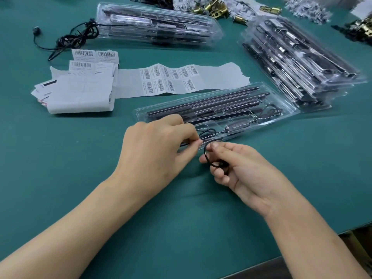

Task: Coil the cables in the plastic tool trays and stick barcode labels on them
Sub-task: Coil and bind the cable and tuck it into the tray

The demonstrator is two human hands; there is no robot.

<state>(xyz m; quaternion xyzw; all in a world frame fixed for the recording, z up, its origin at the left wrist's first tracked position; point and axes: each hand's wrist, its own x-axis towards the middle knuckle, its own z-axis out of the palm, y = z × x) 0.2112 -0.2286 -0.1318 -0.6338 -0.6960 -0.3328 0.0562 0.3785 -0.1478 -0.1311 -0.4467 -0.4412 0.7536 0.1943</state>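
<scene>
A clear plastic tool tray (281, 101) with dark strips lies slanted in the middle of the green table. Its thin black cable (206, 156) runs out of the tray's near end and forms a small loop. My right hand (241, 176) pinches that loop between thumb and fingers, just in front of the tray. My left hand (159, 146) pinches the cable where it leaves the tray's near left corner. A long backing strip with barcode labels (169, 79) lies behind the tray.
One stack of filled trays (159, 25) sits at the back, with a tangle of black cables (74, 37) at its left end. Another stack (298, 63) lies to the right. Torn label sheets (80, 93) rest at left. Brass lock parts (213, 9) line the far edge.
</scene>
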